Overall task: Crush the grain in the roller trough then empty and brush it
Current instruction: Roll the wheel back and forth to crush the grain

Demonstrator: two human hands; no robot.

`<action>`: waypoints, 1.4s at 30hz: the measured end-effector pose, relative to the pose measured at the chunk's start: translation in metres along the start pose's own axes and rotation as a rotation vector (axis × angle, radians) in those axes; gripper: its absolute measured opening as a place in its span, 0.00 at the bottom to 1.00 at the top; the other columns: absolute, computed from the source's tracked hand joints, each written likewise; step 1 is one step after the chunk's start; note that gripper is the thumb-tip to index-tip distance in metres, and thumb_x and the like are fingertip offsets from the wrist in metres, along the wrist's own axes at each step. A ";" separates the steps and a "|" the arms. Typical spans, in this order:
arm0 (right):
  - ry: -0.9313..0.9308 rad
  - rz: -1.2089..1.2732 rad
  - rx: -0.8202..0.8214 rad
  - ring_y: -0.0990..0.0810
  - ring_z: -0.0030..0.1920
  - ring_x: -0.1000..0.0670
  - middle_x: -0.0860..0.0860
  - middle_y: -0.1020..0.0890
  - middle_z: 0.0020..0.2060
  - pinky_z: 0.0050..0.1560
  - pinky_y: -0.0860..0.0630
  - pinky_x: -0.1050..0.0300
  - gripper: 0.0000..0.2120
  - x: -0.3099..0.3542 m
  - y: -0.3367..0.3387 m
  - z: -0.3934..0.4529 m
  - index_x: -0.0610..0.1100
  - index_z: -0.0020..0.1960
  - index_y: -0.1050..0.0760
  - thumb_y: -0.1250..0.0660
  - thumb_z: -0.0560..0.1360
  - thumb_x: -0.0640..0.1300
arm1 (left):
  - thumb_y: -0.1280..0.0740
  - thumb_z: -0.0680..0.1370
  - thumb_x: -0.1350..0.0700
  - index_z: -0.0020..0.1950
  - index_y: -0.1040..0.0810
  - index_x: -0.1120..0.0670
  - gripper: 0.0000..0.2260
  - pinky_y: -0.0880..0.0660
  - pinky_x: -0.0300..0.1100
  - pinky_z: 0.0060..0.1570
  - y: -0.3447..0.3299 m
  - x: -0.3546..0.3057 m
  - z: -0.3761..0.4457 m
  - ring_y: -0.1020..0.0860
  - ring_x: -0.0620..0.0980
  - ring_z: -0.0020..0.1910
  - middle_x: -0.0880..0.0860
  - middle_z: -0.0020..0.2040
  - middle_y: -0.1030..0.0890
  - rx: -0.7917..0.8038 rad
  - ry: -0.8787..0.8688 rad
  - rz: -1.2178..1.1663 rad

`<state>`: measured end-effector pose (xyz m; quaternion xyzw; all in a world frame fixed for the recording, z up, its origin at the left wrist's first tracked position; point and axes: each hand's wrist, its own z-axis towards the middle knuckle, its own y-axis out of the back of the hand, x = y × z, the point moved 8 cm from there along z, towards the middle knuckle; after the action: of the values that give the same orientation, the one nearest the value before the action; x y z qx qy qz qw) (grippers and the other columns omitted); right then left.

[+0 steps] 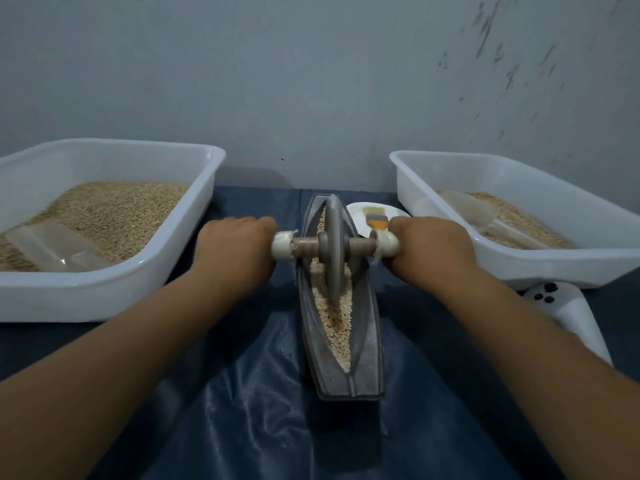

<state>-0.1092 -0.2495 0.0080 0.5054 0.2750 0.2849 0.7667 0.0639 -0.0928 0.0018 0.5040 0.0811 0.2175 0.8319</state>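
The trough [341, 306] is centred on the worktop [242, 410], between a left tub [104, 289] and a right tub [554, 271]; a plate [360, 216] is positioned behind it.

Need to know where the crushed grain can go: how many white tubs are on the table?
2: the left tub beside the roller trough, the right tub opposite. Both hold grain and a scoop.

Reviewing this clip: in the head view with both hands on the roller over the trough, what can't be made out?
- Fingers of the left hand and right hand: curled under, hidden by the hands' backs.
- Brush on the white plate: handle hidden behind the right hand.
- Trough floor under the wheel: covered by grain; how crushed it is, too small to tell.
- Left tub: cut off by the frame edge.
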 end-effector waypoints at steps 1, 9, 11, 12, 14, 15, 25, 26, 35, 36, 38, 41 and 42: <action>0.011 -0.011 0.020 0.30 0.30 0.51 0.55 0.30 0.28 0.28 0.42 0.59 0.12 0.001 0.005 -0.012 0.53 0.35 0.37 0.34 0.69 0.50 | 0.32 0.71 0.51 0.39 0.33 0.48 0.09 0.33 0.41 0.32 0.005 -0.001 -0.012 0.28 0.50 0.31 0.46 0.32 0.29 0.016 0.002 0.000; 0.030 0.027 0.196 0.28 0.30 0.59 0.56 0.25 0.29 0.27 0.37 0.60 0.11 -0.001 0.044 -0.078 0.55 0.35 0.33 0.32 0.68 0.55 | 0.25 0.60 0.50 0.33 0.33 0.46 0.16 0.43 0.33 0.24 0.057 -0.010 -0.067 0.33 0.46 0.22 0.45 0.24 0.32 -0.077 -0.110 0.035; 0.009 0.046 0.254 0.27 0.32 0.58 0.56 0.25 0.30 0.29 0.35 0.59 0.10 -0.003 0.034 -0.072 0.54 0.36 0.32 0.32 0.68 0.55 | 0.26 0.63 0.51 0.34 0.34 0.46 0.16 0.42 0.35 0.25 0.050 -0.011 -0.058 0.32 0.46 0.23 0.45 0.25 0.32 -0.061 -0.106 0.041; -0.003 0.058 0.259 0.27 0.32 0.58 0.56 0.25 0.31 0.29 0.34 0.59 0.09 -0.003 0.027 -0.065 0.54 0.37 0.31 0.32 0.68 0.54 | 0.28 0.66 0.51 0.35 0.35 0.46 0.14 0.38 0.37 0.25 0.042 -0.011 -0.051 0.31 0.47 0.25 0.45 0.26 0.32 -0.042 -0.089 0.043; -0.028 0.081 0.229 0.27 0.33 0.56 0.56 0.25 0.32 0.29 0.34 0.59 0.08 -0.004 0.012 -0.045 0.53 0.38 0.30 0.32 0.69 0.52 | 0.32 0.70 0.51 0.37 0.34 0.47 0.10 0.31 0.41 0.31 0.026 -0.008 -0.034 0.28 0.49 0.30 0.46 0.30 0.30 0.006 -0.039 0.055; -0.039 0.076 0.192 0.28 0.32 0.55 0.56 0.25 0.32 0.29 0.36 0.60 0.06 -0.004 0.004 -0.032 0.52 0.39 0.30 0.32 0.69 0.51 | 0.33 0.71 0.51 0.38 0.33 0.47 0.09 0.31 0.42 0.32 0.020 -0.007 -0.024 0.27 0.49 0.31 0.46 0.31 0.29 0.007 -0.024 0.056; -0.042 0.031 -0.066 0.30 0.30 0.49 0.55 0.29 0.28 0.29 0.41 0.58 0.08 -0.010 -0.016 0.050 0.52 0.37 0.34 0.35 0.66 0.46 | 0.33 0.71 0.55 0.41 0.30 0.49 0.06 0.34 0.44 0.36 -0.013 0.010 0.049 0.29 0.51 0.33 0.47 0.32 0.30 -0.009 0.061 0.044; -0.036 0.021 -0.053 0.30 0.30 0.49 0.55 0.29 0.28 0.29 0.40 0.58 0.07 -0.009 -0.016 0.047 0.52 0.38 0.33 0.34 0.66 0.46 | 0.32 0.71 0.54 0.40 0.31 0.48 0.07 0.34 0.43 0.35 -0.014 0.011 0.045 0.29 0.51 0.33 0.47 0.32 0.30 -0.004 0.058 0.038; 0.094 -0.133 -0.042 0.36 0.26 0.55 0.55 0.32 0.26 0.26 0.46 0.60 0.13 0.011 0.035 -0.040 0.52 0.33 0.38 0.34 0.67 0.52 | 0.32 0.69 0.47 0.38 0.33 0.46 0.10 0.40 0.39 0.26 0.017 0.007 -0.054 0.32 0.46 0.28 0.45 0.29 0.32 0.072 0.056 -0.007; 0.100 -0.127 -0.028 0.35 0.26 0.56 0.55 0.30 0.26 0.26 0.44 0.60 0.12 0.010 0.042 -0.050 0.52 0.34 0.37 0.34 0.67 0.53 | 0.31 0.68 0.46 0.37 0.33 0.45 0.11 0.40 0.38 0.25 0.024 0.006 -0.063 0.32 0.44 0.27 0.45 0.28 0.32 0.063 0.037 -0.001; 0.098 -0.090 0.045 0.33 0.28 0.58 0.56 0.28 0.27 0.26 0.41 0.60 0.12 0.007 0.052 -0.064 0.53 0.35 0.36 0.33 0.67 0.54 | 0.27 0.64 0.46 0.36 0.33 0.45 0.15 0.41 0.34 0.23 0.040 0.004 -0.074 0.33 0.42 0.24 0.44 0.25 0.33 0.018 -0.027 0.014; 0.066 -0.050 0.111 0.32 0.28 0.59 0.56 0.28 0.27 0.26 0.41 0.61 0.12 0.002 0.054 -0.075 0.54 0.35 0.35 0.33 0.67 0.55 | 0.24 0.60 0.48 0.34 0.33 0.45 0.17 0.37 0.34 0.22 0.048 0.001 -0.076 0.32 0.43 0.21 0.44 0.24 0.33 -0.007 -0.066 0.030; 0.052 -0.043 0.119 0.32 0.28 0.59 0.56 0.28 0.27 0.26 0.41 0.61 0.12 0.002 0.051 -0.074 0.54 0.34 0.35 0.33 0.67 0.55 | 0.24 0.60 0.48 0.34 0.33 0.45 0.16 0.37 0.34 0.22 0.045 0.000 -0.073 0.32 0.44 0.21 0.44 0.24 0.33 -0.010 -0.069 0.035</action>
<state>-0.1686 -0.1860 0.0306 0.5362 0.3222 0.2645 0.7339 0.0255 -0.0162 0.0061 0.5083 0.0422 0.2149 0.8328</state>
